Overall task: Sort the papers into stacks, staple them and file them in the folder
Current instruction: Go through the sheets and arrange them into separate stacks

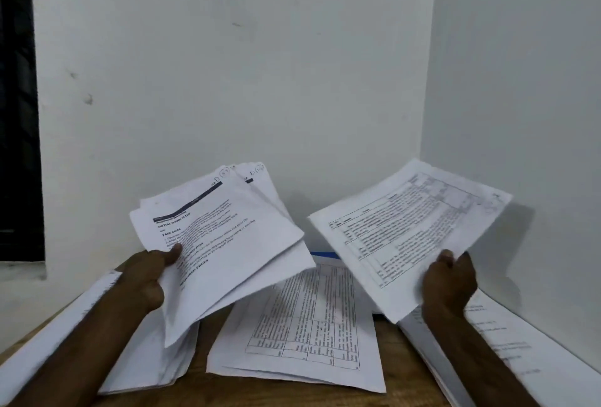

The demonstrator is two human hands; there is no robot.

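Paper everywhere: the left hand (146,276) pinches a fanned sheaf (227,244) at nine o'clock, spread so headings show; the right hand (450,279) grips a table sheet (406,234) at three, meant, I judge, for the matching pile (302,325) at six; the blue edge (325,254) behind is perhaps the folder

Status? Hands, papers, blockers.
Left hand grips fanned bundle. Right hand holds table-printed paper above desk. Matching pile lies centre. Nothing in the way.
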